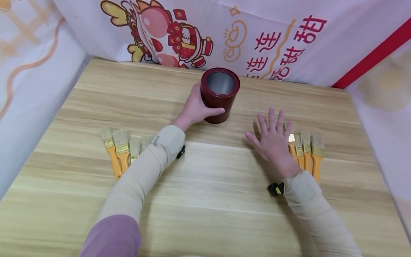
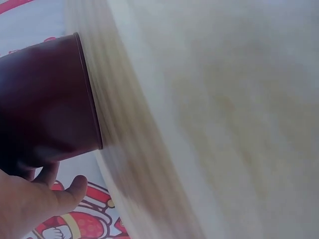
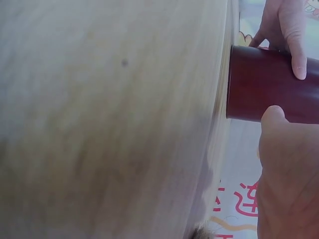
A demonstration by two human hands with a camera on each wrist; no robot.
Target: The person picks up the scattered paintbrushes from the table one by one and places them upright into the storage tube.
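Observation:
A dark red cylindrical canister with an open top and silvery inside stands upright at the back middle of the table. My left hand grips its left side, thumb across the front. In the right wrist view, that left hand shows beyond the canister. My right hand is spread over the table, apart from the canister and holding nothing. Beside its fingers lies a group of paintbrushes with orange handles and pale bristles. The right forearm and hand cover part of that group.
Another group of orange-handled paintbrushes lies on the left, partly hidden under my left forearm. The wood-grain table is bordered at the back by a white printed cloth with red characters and a cartoon figure. White cloth also hangs at both sides.

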